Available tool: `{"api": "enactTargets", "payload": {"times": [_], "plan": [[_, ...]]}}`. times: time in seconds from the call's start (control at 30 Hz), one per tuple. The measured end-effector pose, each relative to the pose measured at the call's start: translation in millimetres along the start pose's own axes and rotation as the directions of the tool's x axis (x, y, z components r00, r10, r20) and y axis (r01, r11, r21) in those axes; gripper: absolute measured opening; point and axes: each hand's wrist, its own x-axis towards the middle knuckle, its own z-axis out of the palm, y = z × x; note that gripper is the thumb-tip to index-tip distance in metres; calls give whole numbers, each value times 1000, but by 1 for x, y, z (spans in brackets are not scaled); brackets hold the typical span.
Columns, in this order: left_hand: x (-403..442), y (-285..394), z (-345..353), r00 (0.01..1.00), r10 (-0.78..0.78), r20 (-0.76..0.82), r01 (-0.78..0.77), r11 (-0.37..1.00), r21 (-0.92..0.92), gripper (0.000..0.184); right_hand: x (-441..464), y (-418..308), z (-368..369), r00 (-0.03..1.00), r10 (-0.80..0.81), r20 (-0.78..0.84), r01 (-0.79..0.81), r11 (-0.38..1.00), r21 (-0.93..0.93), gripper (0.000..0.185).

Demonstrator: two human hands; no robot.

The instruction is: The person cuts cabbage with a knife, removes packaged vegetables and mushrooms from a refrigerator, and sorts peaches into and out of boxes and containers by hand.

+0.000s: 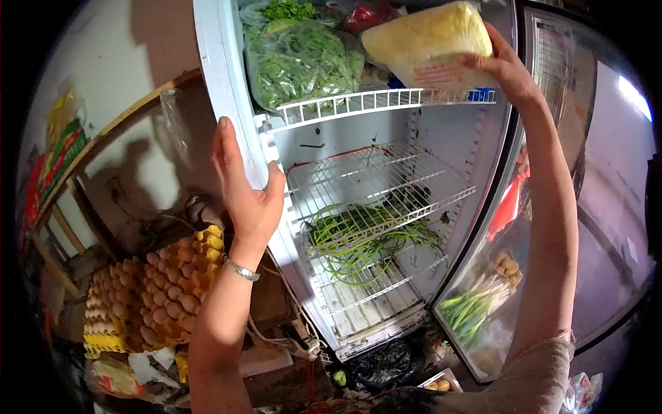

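My right hand grips the right end of a pale yellow plastic-wrapped pack with red print, which looks like napa cabbage. The pack is tilted at the front of the upper wire shelf inside an upright fridge. Left of it on that shelf lies a clear bag of leafy greens. Against the fridge's left front edge rests my left hand, fingers stretched upward and thumb apart, holding nothing. A bracelet is on that wrist.
Long green stalks lie on lower racks. The glass door stands open at right. Stacked egg trays are at left. A black plastic bag and a box with round yellowish items sit below.
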Motion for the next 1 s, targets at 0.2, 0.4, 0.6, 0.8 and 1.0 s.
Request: {"api": "enactTargets", "payload": {"times": [0.2,0.4,0.6,0.8,1.0], "plan": [[-1,1,0,1000,-4,5,4,1000,-21,82,-74,-47,65,894,-446,44,323,572,-754,88],[0,5,0,999,-52,9,52,998,-23,81,-115,-12,97,823,-556,-113,271,560,-783,81],[-1,7,0,999,-44,11,44,999,-11,82,-127,8,119,781,-594,-193,237,568,-788,82],[-1,8,0,999,-26,22,26,1000,16,84,-131,6,125,794,-539,-281,220,686,-694,84],[-1,8,-1,1000,-18,21,17,999,31,84,-137,-24,99,776,271,-570,364,546,755,57]]}}
